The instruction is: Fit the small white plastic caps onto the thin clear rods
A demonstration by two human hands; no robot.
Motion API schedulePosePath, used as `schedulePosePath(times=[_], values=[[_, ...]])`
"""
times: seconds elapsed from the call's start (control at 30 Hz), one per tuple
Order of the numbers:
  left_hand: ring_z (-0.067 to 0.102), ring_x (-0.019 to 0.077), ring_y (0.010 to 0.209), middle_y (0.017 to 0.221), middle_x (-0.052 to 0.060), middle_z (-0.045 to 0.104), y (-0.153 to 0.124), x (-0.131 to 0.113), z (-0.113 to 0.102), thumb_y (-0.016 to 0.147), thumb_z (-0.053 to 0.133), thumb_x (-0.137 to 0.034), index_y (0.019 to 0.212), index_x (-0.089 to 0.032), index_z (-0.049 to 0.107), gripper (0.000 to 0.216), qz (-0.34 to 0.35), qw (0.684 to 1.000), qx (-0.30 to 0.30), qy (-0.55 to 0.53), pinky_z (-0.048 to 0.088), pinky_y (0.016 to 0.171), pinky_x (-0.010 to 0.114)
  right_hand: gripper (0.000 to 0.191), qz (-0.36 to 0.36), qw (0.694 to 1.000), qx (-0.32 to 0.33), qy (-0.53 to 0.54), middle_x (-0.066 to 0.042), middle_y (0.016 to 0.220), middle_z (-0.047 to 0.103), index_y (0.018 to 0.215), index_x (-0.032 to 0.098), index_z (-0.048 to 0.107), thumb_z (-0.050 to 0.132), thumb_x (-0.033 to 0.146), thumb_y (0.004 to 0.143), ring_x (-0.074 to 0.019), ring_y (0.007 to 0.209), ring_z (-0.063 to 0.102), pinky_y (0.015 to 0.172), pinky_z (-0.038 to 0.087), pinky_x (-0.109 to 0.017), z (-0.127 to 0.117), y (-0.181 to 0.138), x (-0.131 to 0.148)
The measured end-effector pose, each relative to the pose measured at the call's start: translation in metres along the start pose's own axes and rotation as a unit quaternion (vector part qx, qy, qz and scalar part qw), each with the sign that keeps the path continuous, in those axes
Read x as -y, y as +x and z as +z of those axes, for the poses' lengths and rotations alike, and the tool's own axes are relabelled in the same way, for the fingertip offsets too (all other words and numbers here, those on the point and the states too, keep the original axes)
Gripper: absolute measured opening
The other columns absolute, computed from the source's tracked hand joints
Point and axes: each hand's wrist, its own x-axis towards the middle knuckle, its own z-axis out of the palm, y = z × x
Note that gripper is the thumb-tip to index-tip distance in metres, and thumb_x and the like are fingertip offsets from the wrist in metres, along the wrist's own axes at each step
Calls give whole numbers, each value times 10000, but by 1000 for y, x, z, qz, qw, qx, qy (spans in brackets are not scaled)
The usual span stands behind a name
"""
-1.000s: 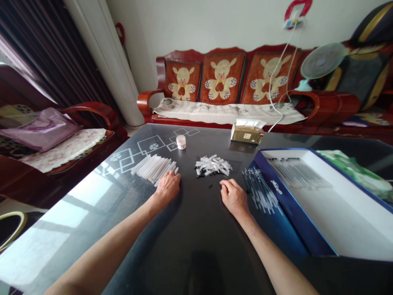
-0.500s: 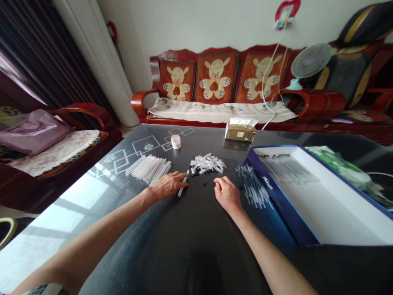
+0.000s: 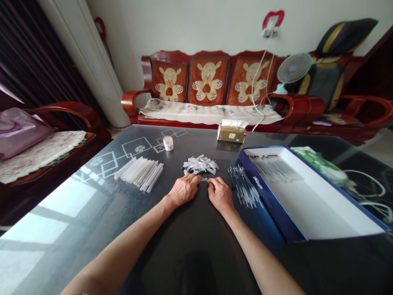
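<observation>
While I watch the head view from my station, I read the worktop (image 3: 196,246) from its left side across. A loose pile of white tubes (image 3: 139,172) lies side by side there, too many for me to count, and one small jar (image 3: 168,143) stands just behind it. Next comes one heap of short clear pieces (image 3: 200,164), again past counting, with a few dark bits at its near edge. Directly in front of that heap the two hands meet. The left hand (image 3: 184,189) rests knuckles up with its fingertips pinched on one end of a slim white tube (image 3: 203,179). The right hand (image 3: 218,193), curled, closes thumb and forefinger on the other end, so the piece sits low over the worktop between them. I judge the step in hand to be fine work on that single tube, end against fingertips. Any further move on it calls for a steady, light pinch, since the piece is thin and could easily roll. Behind stands one tissue box (image 3: 231,132). Just right of the right hand lies one fan of thin clear refills (image 3: 244,188), touching the wall of one open blue box (image 3: 276,200), which holds a second batch (image 3: 274,168). One green packet (image 3: 319,166) lies beyond the box.
</observation>
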Motion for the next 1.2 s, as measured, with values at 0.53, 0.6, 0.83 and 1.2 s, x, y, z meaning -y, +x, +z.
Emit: schedulePosePath(times=[0.53,0.6,0.83,1.2], values=[[663,146,818,825,49,682,16,13,26,968,412,-329,1151,-201,630,312,-114,977,-159,-82,477,694,209,459,121,955,-34,-268,-246,1363,470,1223,110,537,548,345,828,-387,1170,455,885,387,-526,-32,27,-50],[665,147,830,837,48,686,16,13,26,968,412,-334,1152,-204,629,313,-114,977,-156,-93,481,700,209,459,146,950,-23,-276,-253,1341,485,1223,111,540,537,362,839,-382,1155,471,873,395,-515,-30,27,-60],[663,150,848,850,54,689,17,12,25,967,405,-334,1167,-204,623,323,-113,978,-137,-111,496,720,211,395,85,961,-18,-262,-177,1322,541,1247,151,527,473,267,874,-311,1150,494,879,414,-448,-26,18,-65],[663,146,828,840,48,684,17,12,25,961,418,-327,1156,-202,629,314,-110,980,-126,-112,491,699,207,341,-26,975,23,-220,-151,1320,558,1198,168,588,457,259,896,-291,1216,480,959,419,-464,-36,10,-53]])
